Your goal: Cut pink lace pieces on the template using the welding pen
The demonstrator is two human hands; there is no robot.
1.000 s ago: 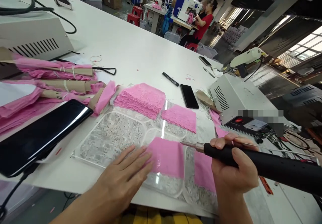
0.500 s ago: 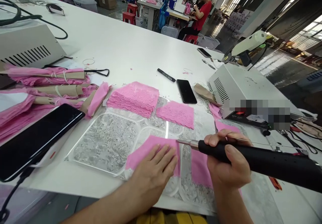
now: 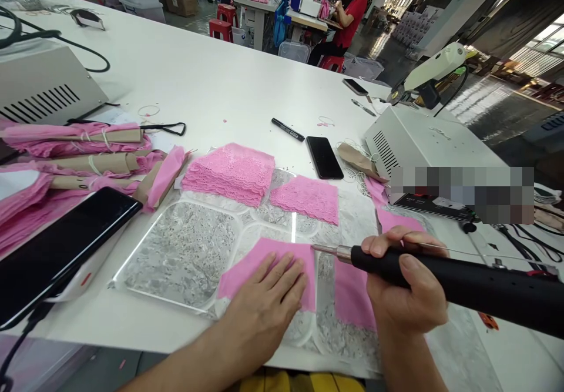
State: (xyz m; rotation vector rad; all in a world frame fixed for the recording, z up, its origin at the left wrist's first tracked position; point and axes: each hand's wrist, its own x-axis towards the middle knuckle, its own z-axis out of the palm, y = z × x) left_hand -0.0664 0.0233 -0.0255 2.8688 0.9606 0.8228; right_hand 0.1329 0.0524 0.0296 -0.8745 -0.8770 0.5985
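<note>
My left hand (image 3: 268, 301) lies flat, fingers stretched out, on a pink fabric piece (image 3: 259, 257) that rests over a clear board with a marbled grey pattern. In my right hand (image 3: 405, 286) is a thick black handheld tool (image 3: 467, 280) with a slim metal tip (image 3: 325, 250). The tip meets the fabric's upper right corner; I cannot tell how firmly it presses. Another pink piece (image 3: 355, 292) lies beside it, partly behind my right hand. Farther back on the board (image 3: 176, 257) sit a thick stack of pink lace pieces (image 3: 231, 171) and a thinner lace stack (image 3: 306, 198).
Bundles of pink fabric (image 3: 79, 139) and a large black phone (image 3: 66, 251) lie left. A smaller phone (image 3: 325, 158) and a marker (image 3: 288, 129) lie behind the lace. Vented boxes, one at right (image 3: 432, 145), flank the white table. A person in red (image 3: 350, 24) sits beyond.
The view has shifted slightly, so the table's things appear a little farther left. My left hand stays on the fabric, and the tool's tip remains at the corner.
</note>
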